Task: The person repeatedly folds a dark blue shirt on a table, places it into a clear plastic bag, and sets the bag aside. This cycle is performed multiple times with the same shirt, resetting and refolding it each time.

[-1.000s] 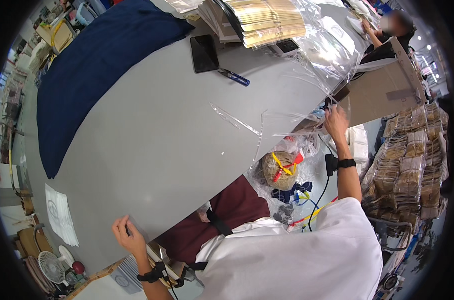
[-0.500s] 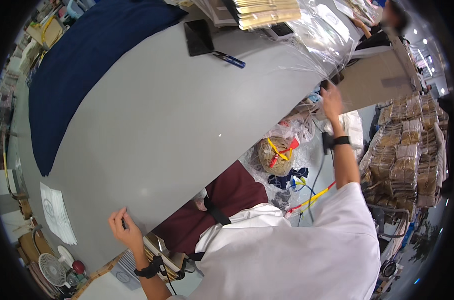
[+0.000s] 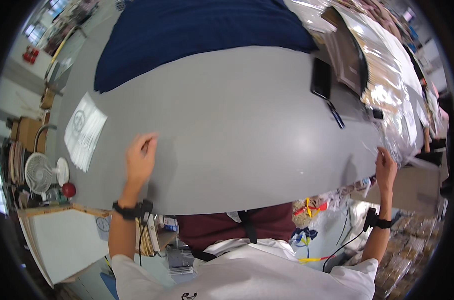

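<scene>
My left hand (image 3: 141, 159) hovers over the grey table (image 3: 222, 135), fingers loosely bent, thumb apart from them, nothing visible in it. At the table's right edge is my right hand (image 3: 386, 169), its fingers loosely bent and slightly apart beside crumpled clear plastic film (image 3: 394, 142). I see nothing held in it, though film lies close behind the fingertips. Dark blue folded fabric (image 3: 207, 27) spreads along the far side. To the left lies a stack of white printed sheets or bags (image 3: 86, 132).
A black phone (image 3: 321, 79) and dark blue thread snips (image 3: 335, 115) lie at the right, near a pile of plastic-wrapped goods (image 3: 382, 90). A small white fan (image 3: 39, 172) stands at the left. Below the table's right edge are a bag of scraps (image 3: 307, 212) and wrapped bundles (image 3: 409, 250).
My view has swung to the right. My right hand has come back slightly from the film at the table's right edge. The left hand has moved farther in over the table.
</scene>
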A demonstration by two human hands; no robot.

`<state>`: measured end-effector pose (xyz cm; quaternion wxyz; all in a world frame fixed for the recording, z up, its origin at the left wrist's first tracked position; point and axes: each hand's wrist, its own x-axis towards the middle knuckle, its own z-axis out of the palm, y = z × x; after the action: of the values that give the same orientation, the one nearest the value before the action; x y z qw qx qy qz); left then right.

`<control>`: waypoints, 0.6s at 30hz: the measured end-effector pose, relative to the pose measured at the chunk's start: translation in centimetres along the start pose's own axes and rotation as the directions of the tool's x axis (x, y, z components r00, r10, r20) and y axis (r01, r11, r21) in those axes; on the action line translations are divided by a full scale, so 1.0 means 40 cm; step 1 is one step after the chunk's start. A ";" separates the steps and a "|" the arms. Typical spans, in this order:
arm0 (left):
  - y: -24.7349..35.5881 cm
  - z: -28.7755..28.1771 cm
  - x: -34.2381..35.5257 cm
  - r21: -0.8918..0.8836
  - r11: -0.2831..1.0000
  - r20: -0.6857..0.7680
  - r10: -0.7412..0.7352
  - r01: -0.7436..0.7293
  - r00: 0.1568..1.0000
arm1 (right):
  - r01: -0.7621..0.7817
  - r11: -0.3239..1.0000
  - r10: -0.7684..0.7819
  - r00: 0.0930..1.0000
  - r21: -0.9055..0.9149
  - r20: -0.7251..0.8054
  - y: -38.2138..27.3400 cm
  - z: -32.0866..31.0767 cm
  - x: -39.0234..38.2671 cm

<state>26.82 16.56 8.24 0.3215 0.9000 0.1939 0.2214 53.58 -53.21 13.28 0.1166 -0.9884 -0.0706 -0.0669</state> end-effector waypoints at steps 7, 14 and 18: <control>-0.245 0.016 0.282 0.064 0.963 -0.271 -0.235 0.261 0.933 | 0.712 0.657 -0.713 0.694 0.247 -0.104 -0.786 0.217 0.183; -0.568 -0.113 0.513 -0.159 0.843 -0.589 -0.499 0.514 0.636 | 0.678 0.535 -0.766 0.641 0.504 -0.050 -1.102 0.368 0.223; -0.589 -0.134 0.542 0.079 0.749 -0.561 -0.512 0.658 0.651 | 0.694 0.506 -0.809 0.587 0.512 0.004 -1.196 0.420 0.229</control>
<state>37.06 46.78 2.24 0.1848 0.7317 0.5821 0.3027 57.07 -1.96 9.04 0.2954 -0.7989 -0.5231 0.0291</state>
